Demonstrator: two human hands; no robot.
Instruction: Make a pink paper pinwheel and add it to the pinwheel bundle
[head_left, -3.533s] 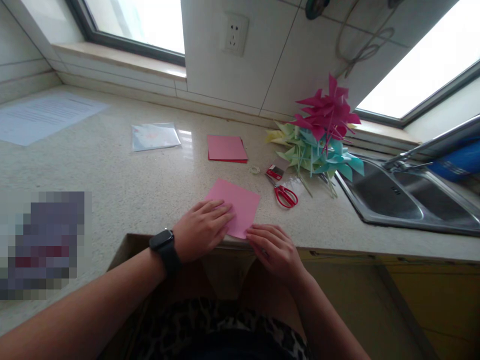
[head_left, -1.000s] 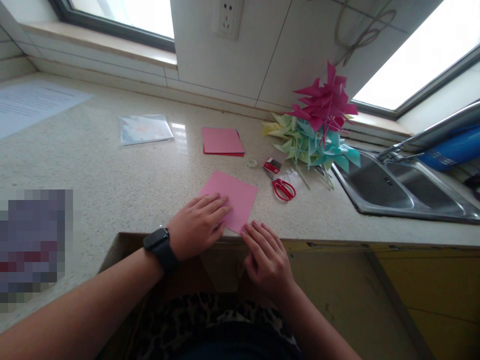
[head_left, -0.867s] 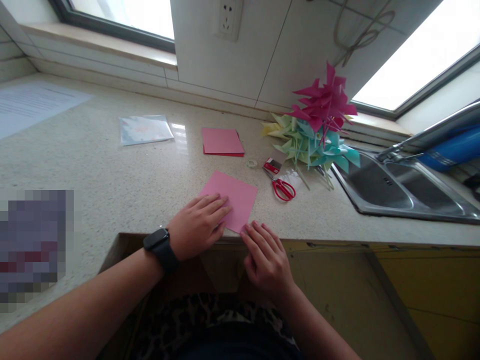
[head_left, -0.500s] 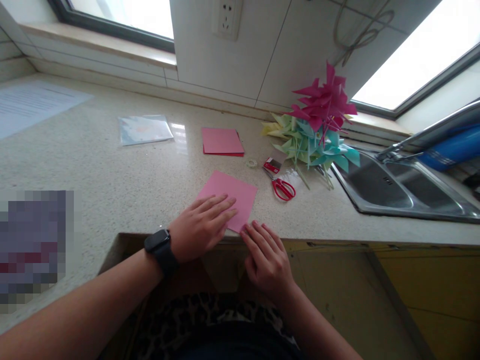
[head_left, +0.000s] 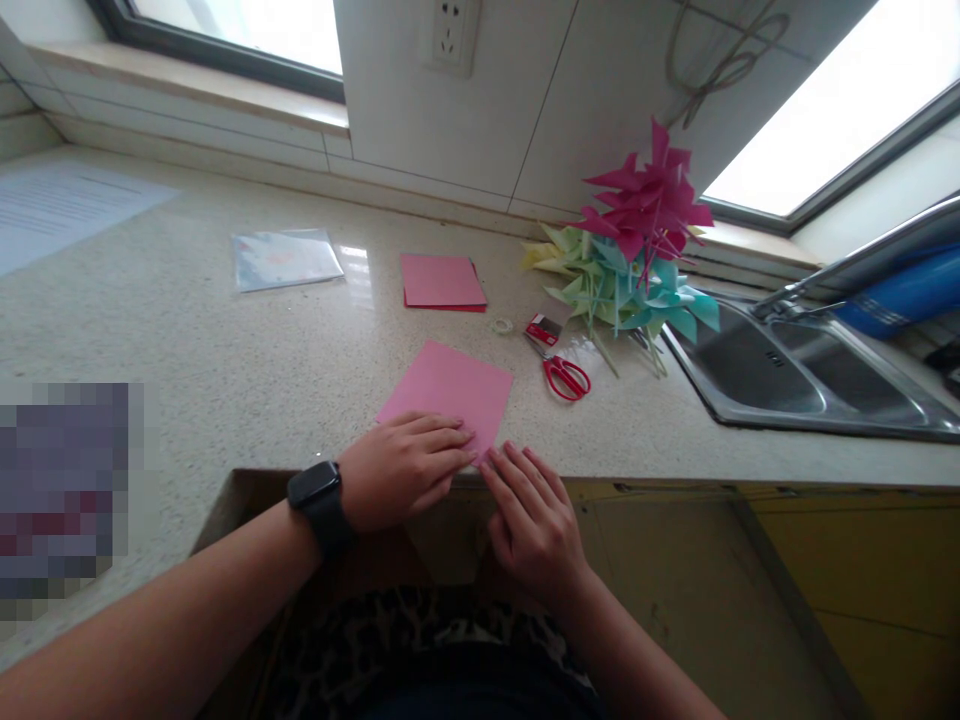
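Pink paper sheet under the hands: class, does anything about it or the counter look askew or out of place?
The pink sheet lies rotated, one corner at the counter edge under the left hand and right hand. Otherwise nothing stands out.

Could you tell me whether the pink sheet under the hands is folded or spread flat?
Spread flat: the pink sheet shows no raised flap, with both hands at its near corner.
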